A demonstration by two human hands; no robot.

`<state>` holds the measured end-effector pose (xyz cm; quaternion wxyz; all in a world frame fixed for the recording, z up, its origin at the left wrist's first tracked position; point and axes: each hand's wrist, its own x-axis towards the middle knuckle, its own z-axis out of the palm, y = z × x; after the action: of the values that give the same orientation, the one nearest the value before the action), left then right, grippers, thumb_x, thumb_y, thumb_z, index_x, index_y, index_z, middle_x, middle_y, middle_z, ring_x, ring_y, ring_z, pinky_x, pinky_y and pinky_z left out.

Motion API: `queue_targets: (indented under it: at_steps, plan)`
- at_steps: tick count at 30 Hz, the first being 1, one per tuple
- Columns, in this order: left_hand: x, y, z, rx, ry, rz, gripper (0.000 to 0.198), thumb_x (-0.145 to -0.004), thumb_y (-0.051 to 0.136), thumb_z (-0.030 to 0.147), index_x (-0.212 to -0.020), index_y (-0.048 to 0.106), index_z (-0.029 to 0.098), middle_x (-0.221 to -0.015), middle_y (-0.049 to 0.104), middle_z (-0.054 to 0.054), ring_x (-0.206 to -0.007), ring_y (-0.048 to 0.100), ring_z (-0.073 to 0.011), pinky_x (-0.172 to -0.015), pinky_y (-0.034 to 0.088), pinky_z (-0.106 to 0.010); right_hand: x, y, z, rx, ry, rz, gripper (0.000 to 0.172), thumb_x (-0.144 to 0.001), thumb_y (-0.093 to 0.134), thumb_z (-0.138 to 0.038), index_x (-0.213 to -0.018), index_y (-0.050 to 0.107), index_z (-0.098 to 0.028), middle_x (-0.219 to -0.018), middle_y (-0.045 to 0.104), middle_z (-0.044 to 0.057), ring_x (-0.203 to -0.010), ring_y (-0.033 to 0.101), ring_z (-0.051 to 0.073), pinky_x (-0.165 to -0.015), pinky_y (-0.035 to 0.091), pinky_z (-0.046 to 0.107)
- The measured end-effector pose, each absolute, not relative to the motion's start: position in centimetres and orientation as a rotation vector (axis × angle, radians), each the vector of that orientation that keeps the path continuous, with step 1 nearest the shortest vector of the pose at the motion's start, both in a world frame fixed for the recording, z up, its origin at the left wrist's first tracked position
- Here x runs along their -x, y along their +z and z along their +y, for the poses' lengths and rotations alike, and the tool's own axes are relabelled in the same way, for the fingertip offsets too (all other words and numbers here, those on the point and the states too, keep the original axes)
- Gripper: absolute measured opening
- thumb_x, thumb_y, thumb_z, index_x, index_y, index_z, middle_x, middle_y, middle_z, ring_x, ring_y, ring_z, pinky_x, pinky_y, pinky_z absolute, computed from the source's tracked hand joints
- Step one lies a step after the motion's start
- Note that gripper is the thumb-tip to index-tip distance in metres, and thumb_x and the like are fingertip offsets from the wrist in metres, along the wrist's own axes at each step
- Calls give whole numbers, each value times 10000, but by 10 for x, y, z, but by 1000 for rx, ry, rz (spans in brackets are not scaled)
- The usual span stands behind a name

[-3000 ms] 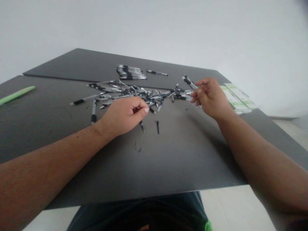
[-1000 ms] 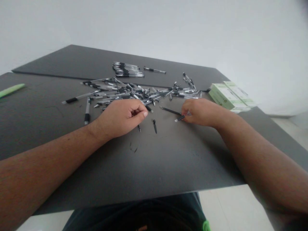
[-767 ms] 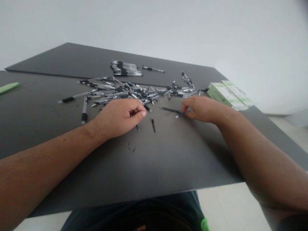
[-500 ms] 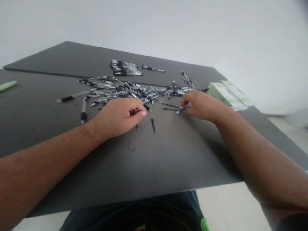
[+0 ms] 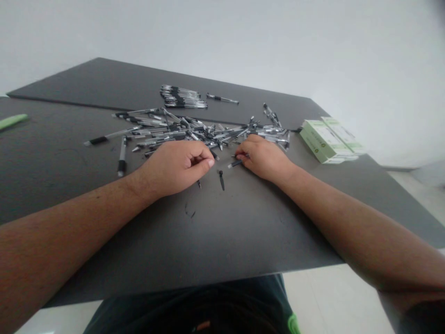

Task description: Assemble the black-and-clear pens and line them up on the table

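Observation:
My left hand (image 5: 182,164) is closed at the near side of a heap of pens (image 5: 181,132), thumb pressed to the curled fingers; what they hold, if anything, is hidden. A small pen tip (image 5: 199,184) shows below that hand. My right hand (image 5: 262,157) pinches a pen barrel (image 5: 235,163) whose black grip end points left. Thin refills lie by its fingertips, mostly covered by the hand. Between my hands, a small black pen part (image 5: 221,180) with a round end lies on the dark table (image 5: 222,241).
Behind the heap are a neat row of pens (image 5: 182,97) and a single pen (image 5: 222,98) on the raised board (image 5: 132,81). Green and white boxes (image 5: 327,141) stand at right. A green object (image 5: 13,121) lies far left. Dark scraps (image 5: 189,211) lie nearer me.
My right hand has moved left toward my left hand, carrying the pen barrel and covering most of the refills. My left hand has stayed nearly still.

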<state>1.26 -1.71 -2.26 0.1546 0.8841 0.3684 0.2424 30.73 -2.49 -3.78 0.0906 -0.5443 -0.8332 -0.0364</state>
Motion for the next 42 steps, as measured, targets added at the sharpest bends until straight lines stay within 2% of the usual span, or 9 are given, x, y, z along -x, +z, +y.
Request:
queue_targets:
  at_steps: [3,10,14,18,23,27,35,42]
  plan:
    - [-13,-23,-17,-2537,688,1057,262,-985,602,401,-972,820,257,-886,844,-19,-809,751,-209,-794,516,-322,-304,-38,-25,1655,-134,-2489,169,-1090,668,-214,-1137,831,-209,-1219,764,149,-1104,762,302,-970,613,403]
    - [-13,-23,-16,-2533,696,1053,259,-985,606,392,-989,828,259,-910,861,-14,-837,775,-214,-805,530,-330,-305,-35,-32,1582,-161,-2497,207,-1119,582,-205,-1189,776,-194,-1235,742,167,-1098,739,308,-982,607,423]
    - [-16,-23,-19,-2520,689,1045,295,-988,614,390,-1108,841,245,-987,879,-37,-877,799,-225,-870,580,-345,-295,-26,-46,1449,-208,-2463,239,-1124,535,-185,-1222,753,-185,-1222,722,180,-1137,706,336,-974,592,442]
    - [-19,-27,-23,-2540,707,969,329,-996,629,415,-1188,826,236,-1058,888,-56,-962,823,-249,-929,600,-367,-280,-20,-63,1366,-243,-2508,217,-1124,541,-167,-1209,738,-204,-1194,705,165,-1067,683,324,-939,572,435]
    - [-23,-29,-25,-2600,713,881,231,-999,644,408,-1030,807,248,-935,855,-32,-887,792,-233,-849,561,-352,-267,-17,-72,1354,-221,-2559,223,-1130,537,-143,-1211,733,-213,-1202,699,150,-1077,680,318,-969,569,444]
    - [-25,-28,-25,-2620,723,899,249,-1026,611,392,-907,771,243,-857,819,-22,-803,743,-215,-759,487,-347,-263,-18,-74,1319,-256,-2560,221,-1158,514,-168,-1177,732,-202,-1180,701,150,-1048,674,301,-922,566,419]
    - [-27,-33,-21,-2575,686,941,249,-1010,627,400,-903,778,234,-833,803,-11,-774,717,-206,-730,449,-339,-261,-22,-72,1316,-339,-2568,247,-1152,488,-162,-1150,734,-189,-1167,710,145,-960,657,287,-849,539,418]
    - [-25,-25,-23,-2644,667,971,290,-1009,564,383,-906,799,247,-849,808,-22,-801,722,-213,-749,455,-339,-263,-20,-74,1255,-270,-2485,198,-1101,543,-137,-1149,717,-218,-1123,727,131,-1021,692,306,-883,555,418]
